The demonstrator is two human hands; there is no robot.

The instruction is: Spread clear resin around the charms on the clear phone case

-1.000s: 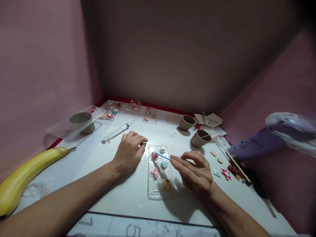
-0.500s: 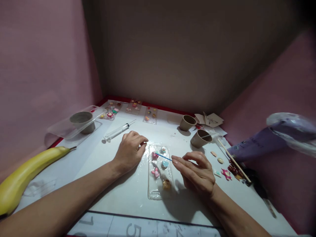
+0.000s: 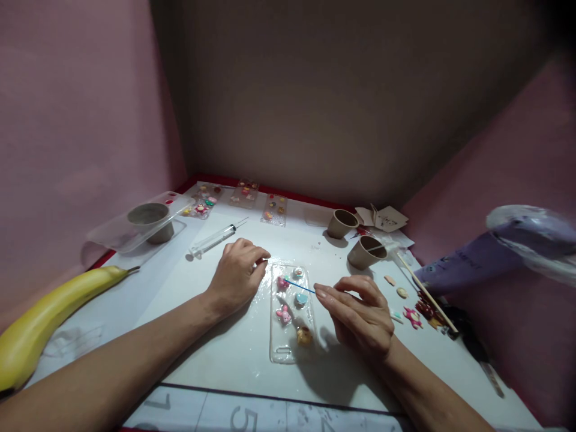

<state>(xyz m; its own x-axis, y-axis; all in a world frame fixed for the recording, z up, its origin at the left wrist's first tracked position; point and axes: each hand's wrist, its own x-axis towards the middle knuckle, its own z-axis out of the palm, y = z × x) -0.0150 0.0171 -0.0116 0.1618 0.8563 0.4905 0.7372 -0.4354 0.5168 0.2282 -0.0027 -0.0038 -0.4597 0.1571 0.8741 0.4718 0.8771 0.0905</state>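
A clear phone case (image 3: 291, 353) lies on the white work surface, its face wet and glossy. Several small charms sit on it: a pink bunny head (image 3: 284, 314), a blue round piece (image 3: 300, 299), a brown bear-like head (image 3: 304, 336) and a pink piece (image 3: 282, 282) near the top. My right hand (image 3: 360, 315) pinches a thin blue stick (image 3: 300, 287) between thumb and fingertips; the stick's far tip meets the upper pink piece. Beside the case's top left corner rests my left hand (image 3: 238, 273), loosely curled, thumb a little apart, with nothing visible in it.
A syringe (image 3: 218, 239) lies beyond my left hand. Two brown cups (image 3: 342, 224) stand at back right, near loose charms (image 3: 413, 318) and a wooden stick (image 3: 425, 291). Decorated cases (image 3: 274, 210) lie at the back. A banana-shaped object (image 3: 63, 321) lies left; a purple wrapped object (image 3: 472, 258) is right.
My right hand has shifted very slightly to the right with the blue stick, whose tip stays at the upper pink piece. My left hand and the case have not moved.
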